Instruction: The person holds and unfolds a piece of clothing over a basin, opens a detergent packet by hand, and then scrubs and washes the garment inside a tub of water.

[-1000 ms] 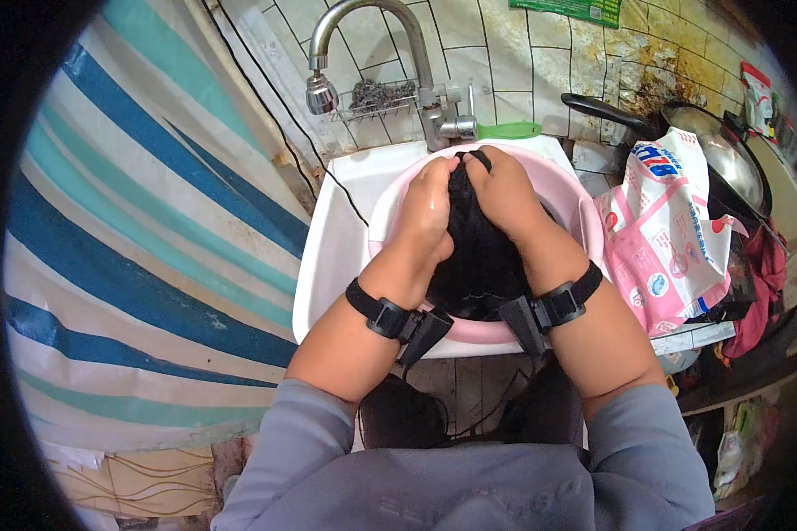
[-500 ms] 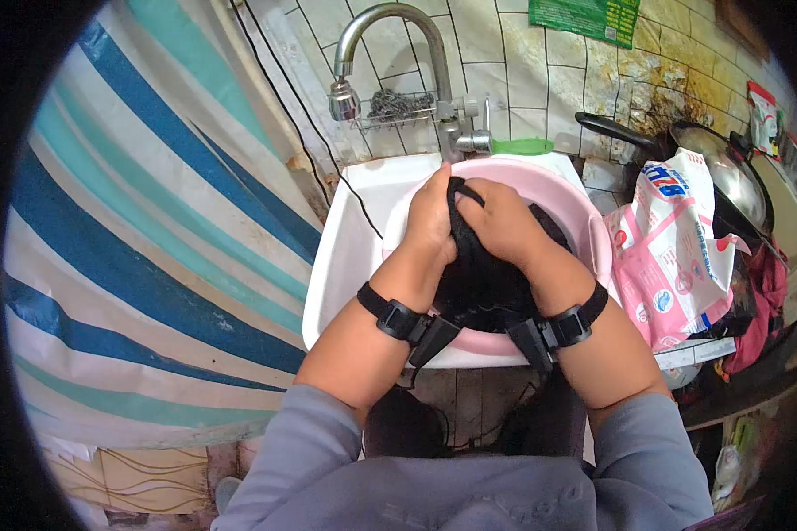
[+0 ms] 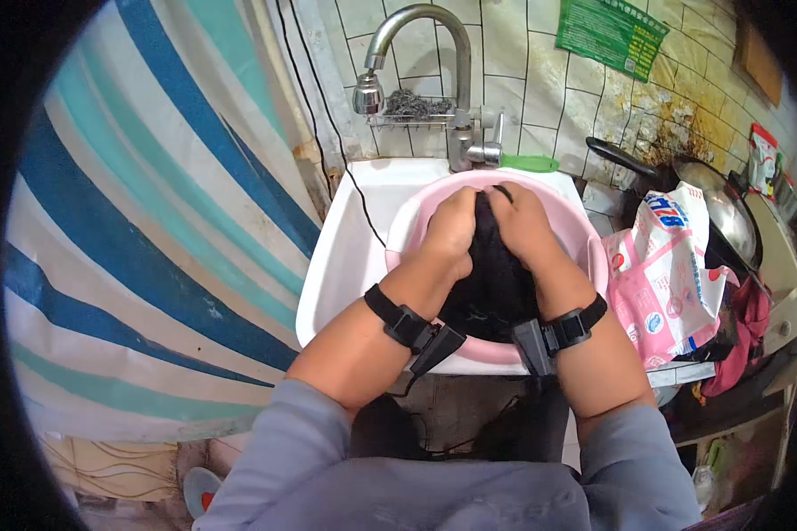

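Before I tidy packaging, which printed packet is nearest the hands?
The pink-and-white bag beside the pink basin; the red packet and green sheet are farther off.

Kitchen: white sink (image 3: pixel 332 274), curved metal tap (image 3: pixel 463 88), black-handled pan (image 3: pixel 731 211), stained tiled wall (image 3: pixel 682 124).

Left of the hands (image 3: pixel 452 223), the sink (image 3: pixel 341 252) has room; bag (image 3: pixel 664 288) blocks right.

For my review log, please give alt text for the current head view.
Left hand and right hand hold black fabric in a pink basin at a white sink. Behind stands a curved faucet; a printed bag sits right.
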The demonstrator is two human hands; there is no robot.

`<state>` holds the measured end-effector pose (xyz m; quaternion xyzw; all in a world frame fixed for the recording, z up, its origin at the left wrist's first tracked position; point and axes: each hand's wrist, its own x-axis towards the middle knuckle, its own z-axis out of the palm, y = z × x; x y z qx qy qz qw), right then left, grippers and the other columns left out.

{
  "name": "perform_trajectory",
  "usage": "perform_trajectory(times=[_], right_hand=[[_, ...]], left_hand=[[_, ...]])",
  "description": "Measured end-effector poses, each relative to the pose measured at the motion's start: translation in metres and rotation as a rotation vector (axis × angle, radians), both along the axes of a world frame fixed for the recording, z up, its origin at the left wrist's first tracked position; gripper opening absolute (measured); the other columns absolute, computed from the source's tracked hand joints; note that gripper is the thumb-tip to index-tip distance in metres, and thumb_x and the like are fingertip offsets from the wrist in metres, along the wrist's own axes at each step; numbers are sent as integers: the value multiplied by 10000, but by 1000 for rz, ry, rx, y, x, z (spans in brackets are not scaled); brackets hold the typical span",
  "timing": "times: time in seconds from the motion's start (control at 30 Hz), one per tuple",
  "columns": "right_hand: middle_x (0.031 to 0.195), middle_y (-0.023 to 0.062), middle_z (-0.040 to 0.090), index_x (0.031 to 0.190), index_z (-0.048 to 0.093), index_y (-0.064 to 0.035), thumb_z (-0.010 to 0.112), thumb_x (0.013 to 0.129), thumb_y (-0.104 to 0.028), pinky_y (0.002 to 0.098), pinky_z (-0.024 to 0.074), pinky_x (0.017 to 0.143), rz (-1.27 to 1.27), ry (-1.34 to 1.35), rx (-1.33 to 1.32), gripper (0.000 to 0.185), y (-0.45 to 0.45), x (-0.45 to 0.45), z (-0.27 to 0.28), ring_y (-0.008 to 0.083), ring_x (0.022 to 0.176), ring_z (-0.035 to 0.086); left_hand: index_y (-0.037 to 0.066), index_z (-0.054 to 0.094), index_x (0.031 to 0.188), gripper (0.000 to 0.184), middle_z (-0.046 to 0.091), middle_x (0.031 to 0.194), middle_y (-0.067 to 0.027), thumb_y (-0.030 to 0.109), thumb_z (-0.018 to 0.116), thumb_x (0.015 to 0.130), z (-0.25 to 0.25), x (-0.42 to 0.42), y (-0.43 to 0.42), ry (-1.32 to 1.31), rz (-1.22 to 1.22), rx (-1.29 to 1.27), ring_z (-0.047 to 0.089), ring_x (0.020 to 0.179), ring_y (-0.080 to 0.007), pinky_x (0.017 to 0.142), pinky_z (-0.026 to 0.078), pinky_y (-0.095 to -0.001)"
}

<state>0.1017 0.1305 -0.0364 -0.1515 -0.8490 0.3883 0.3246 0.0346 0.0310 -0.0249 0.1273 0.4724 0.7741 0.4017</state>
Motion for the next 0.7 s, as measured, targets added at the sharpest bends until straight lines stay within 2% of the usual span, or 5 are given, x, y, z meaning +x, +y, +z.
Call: perform_trajectory(times=[0.13,0.27,0.43,0.63,0.7], right_hand=[[909,307,609,954,631,33,538,901,-261,448,470,800,-162,28,62,313,-3,1,3,464,907,586],[865,306,612,938,631,36,545,908,-291,452,470,757,44,-103,51,340,-25,12,25,468,852,591],[822,300,602,872,612,42,548,913,-269,437,468,717,-162,30,-33,320,12,-1,0,461,800,591],[819,304,589,861,595,52,542,917,-268,455,453,710,32,27,139,329,-25,12,23,468,788,570],[818,306,589,866,597,52,537,920,-274,455,452,715,-31,70,105,336,-14,2,14,469,796,569]], left_hand=[[18,590,1070,331,603,979,-132,255,425,907,-5,-5,4,45,-63,-23,595,880,-232,745,498,-383],[51,595,1094,345,633,965,-124,319,427,959,-42,-28,22,-57,-47,96,623,857,-246,778,504,-368],[28,519,1238,424,582,1129,-138,337,366,991,-1,9,0,390,-37,-93,531,1056,-200,936,410,-357],[-31,520,1237,445,586,1176,-165,311,375,992,-10,-9,3,111,-58,17,534,1080,-228,948,398,-325],[-29,532,1223,446,583,1182,-167,319,377,992,-13,-7,8,208,-5,-15,537,1079,-227,948,398,-322]])
